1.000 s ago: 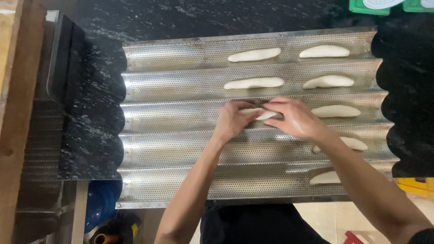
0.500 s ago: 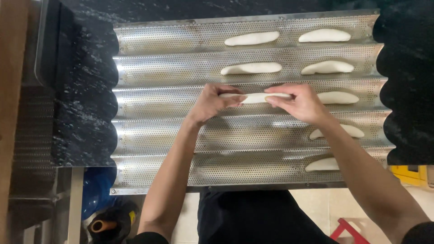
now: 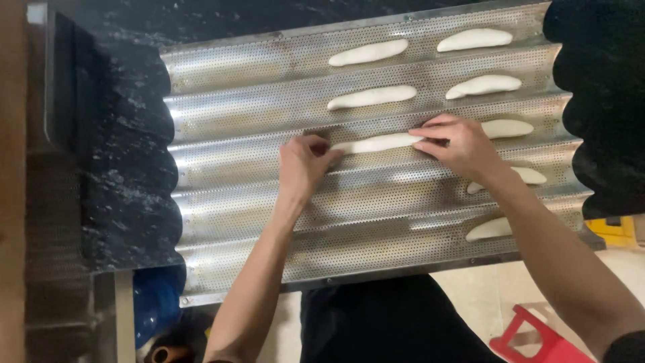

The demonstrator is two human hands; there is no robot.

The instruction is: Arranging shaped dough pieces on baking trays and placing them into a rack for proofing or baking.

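Observation:
A perforated metal baguette tray (image 3: 242, 161) with several wavy channels lies on a dark speckled counter. A long white dough piece (image 3: 376, 143) rests in the middle channel. My left hand (image 3: 302, 165) touches its left end with the fingertips, and my right hand (image 3: 460, 144) presses on its right end. Other dough pieces lie in the channels: two in the top one (image 3: 368, 52) (image 3: 474, 39), two in the second (image 3: 371, 97) (image 3: 484, 85), one (image 3: 507, 128) just right of my right hand, and two lower ones (image 3: 527, 176) (image 3: 489, 229) partly behind my right forearm.
The dark counter (image 3: 114, 181) runs left of the tray, with a wooden edge (image 3: 13, 168) at far left. The tray's near edge overhangs the floor. Below are a red stool (image 3: 537, 336), a blue object (image 3: 154, 302) and a yellow item (image 3: 615, 228).
My hands have moved apart along the middle channel, and the dough piece between them has become longer and is now fully uncovered.

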